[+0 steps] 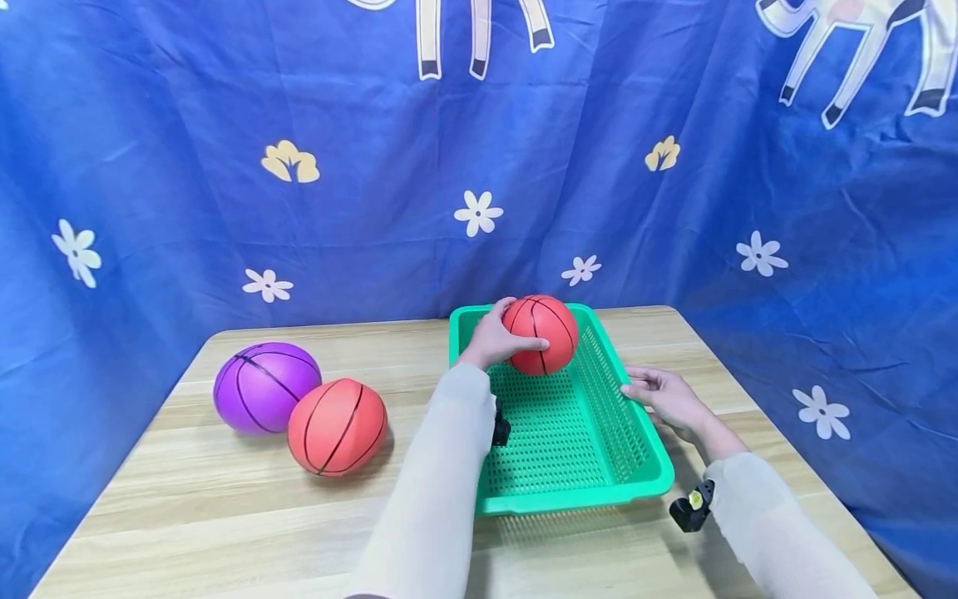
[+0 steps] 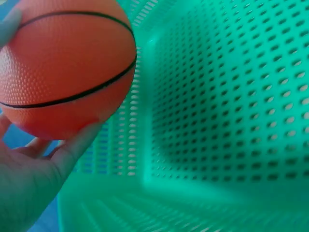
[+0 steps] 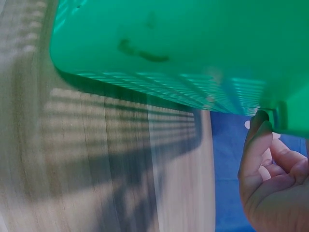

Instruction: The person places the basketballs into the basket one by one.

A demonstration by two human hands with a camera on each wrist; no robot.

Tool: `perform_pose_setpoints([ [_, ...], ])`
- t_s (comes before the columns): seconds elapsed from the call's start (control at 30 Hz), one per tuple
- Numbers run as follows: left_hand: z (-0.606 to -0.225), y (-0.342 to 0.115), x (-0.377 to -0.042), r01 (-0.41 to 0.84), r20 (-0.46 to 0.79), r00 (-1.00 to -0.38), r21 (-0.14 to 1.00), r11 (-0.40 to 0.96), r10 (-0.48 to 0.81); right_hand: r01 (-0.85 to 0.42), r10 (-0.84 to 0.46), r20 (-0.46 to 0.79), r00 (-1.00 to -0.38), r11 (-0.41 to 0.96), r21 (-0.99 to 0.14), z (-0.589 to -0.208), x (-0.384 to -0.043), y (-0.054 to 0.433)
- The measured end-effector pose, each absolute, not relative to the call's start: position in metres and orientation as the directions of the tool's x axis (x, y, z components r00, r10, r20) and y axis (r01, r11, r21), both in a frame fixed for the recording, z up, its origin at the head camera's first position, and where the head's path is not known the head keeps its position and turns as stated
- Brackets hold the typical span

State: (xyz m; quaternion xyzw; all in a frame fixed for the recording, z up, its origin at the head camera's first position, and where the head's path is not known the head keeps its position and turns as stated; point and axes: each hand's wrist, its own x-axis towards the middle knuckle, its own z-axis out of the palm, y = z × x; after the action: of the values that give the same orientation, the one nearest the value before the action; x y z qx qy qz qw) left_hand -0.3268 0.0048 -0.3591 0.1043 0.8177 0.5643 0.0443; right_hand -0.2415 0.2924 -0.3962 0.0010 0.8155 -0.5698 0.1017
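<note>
An orange-red mini basketball (image 1: 552, 329) with black lines is gripped by my left hand (image 1: 496, 338) over the far end of a green plastic basket (image 1: 576, 499). In the left wrist view, the thumb and fingers spread round the ball (image 2: 72, 63), and the basket's perforated floor (image 2: 217, 111) shows beside it. At the basket's right side, my right hand (image 1: 669, 401) grips the rim, with the thumb on top. From the right wrist, the fingers (image 3: 256, 154) are seen curled under the rim, partly hidden by it.
Left of the basket, a purple ball (image 1: 265, 387) and another orange-red ball (image 1: 338, 427) lie close together on the wooden table (image 1: 247, 532). A blue patterned curtain (image 1: 374, 208) hangs behind and at both sides of the table.
</note>
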Motion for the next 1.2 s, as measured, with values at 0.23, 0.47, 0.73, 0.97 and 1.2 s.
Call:
perform_pose_setpoints([
  [0.23,-0.37,0.021,-0.325,0.128,0.046,-0.98,0.888,0.441,0.193,0.109,-0.13,-0.161,-0.978,0.339,-0.935,-0.394,-0.239,0.291],
  [0.47,-0.375,0.026,-0.319,0.139,0.03,-0.977,0.842,0.521,0.21,0.099,-0.134,-0.153,-0.979,0.343,-0.934,-0.393,-0.238,0.29],
  [0.73,-0.383,0.03,-0.322,0.1,-0.025,-0.977,0.826,0.555,0.213,0.096,-0.115,-0.145,-0.983,0.349,-0.932,-0.393,-0.238,0.291],
  [0.97,-0.374,0.025,-0.322,0.099,-0.043,-0.974,0.798,0.595,0.22,0.097,-0.118,-0.147,-0.982,0.352,-0.931,-0.395,-0.239,0.29],
  [1.2,-0.331,0.001,-0.331,0.146,-0.011,-0.97,0.771,0.62,0.243,0.09,-0.137,-0.144,-0.98,0.34,-0.936,-0.394,-0.239,0.291],
])
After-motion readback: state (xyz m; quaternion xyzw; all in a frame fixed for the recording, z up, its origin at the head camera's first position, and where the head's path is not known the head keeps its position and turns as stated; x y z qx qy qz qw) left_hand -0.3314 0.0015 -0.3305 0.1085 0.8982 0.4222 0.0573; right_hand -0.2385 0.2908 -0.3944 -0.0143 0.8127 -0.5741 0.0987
